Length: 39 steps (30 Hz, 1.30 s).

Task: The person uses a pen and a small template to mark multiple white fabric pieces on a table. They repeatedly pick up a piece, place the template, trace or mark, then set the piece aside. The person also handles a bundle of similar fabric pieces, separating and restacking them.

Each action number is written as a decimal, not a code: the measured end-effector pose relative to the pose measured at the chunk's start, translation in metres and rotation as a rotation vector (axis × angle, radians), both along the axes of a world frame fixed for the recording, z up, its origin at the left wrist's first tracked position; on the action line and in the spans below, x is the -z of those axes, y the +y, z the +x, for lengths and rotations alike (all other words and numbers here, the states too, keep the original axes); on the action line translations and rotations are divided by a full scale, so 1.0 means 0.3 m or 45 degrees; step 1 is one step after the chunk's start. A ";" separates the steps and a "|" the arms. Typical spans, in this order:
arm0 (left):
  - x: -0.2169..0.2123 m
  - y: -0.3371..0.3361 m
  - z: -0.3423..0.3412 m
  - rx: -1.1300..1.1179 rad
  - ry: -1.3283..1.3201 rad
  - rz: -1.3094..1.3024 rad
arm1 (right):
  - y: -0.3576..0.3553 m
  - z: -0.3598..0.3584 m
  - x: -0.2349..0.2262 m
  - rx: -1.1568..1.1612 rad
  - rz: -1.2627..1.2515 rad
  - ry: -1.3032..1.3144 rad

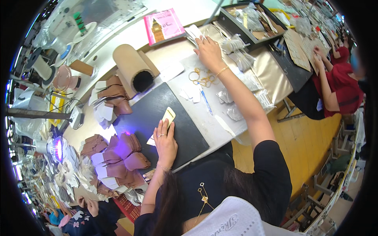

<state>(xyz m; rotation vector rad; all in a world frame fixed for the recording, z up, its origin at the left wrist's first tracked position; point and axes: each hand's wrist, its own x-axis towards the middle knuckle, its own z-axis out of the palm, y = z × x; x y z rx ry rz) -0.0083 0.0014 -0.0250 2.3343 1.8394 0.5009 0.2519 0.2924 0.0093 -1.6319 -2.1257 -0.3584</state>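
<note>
My left hand (165, 143) lies with its fingers stretched out on a pale yellow flat piece (169, 114), which has a dark slot near its top. A white piece (151, 140) shows beside those fingers. Both rest on a black cutting mat (185, 133). Far across the table, my right hand (209, 53) reaches out with fingers apart, its tips at a bundle of white strips (193, 33). Gold-handled scissors (202, 77) and a blue pen (206, 101) lie nearer me than that hand.
Stacks of brown and white cut pieces (120, 159) stand left of the mat, near a lit purple lamp (59, 148). Behind are a cardboard tube (134, 67) and a pink book (163, 26). A black box (252, 23) holds plastic bags. Another person in red (338, 90) works at right.
</note>
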 end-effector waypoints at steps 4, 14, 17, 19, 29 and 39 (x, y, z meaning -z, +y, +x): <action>0.014 0.012 -0.033 -0.151 -0.028 0.023 | 0.198 -0.115 0.094 0.371 -0.208 -0.225; 0.025 0.004 -0.028 -0.187 -0.061 0.094 | 0.303 -0.069 0.216 0.452 -0.002 -0.352; 0.022 0.016 -0.042 -0.174 -0.042 0.046 | 0.299 -0.073 0.223 0.394 -0.065 -0.352; 0.026 0.052 -0.058 -0.156 0.045 0.000 | 0.298 -0.060 0.216 0.384 -0.067 -0.360; 0.005 0.285 -0.078 -0.471 0.012 0.061 | 0.292 0.036 -0.023 0.341 -0.215 0.240; -0.231 0.300 0.031 -0.072 -1.616 -0.030 | -0.175 -0.054 -0.303 -0.711 -0.787 1.724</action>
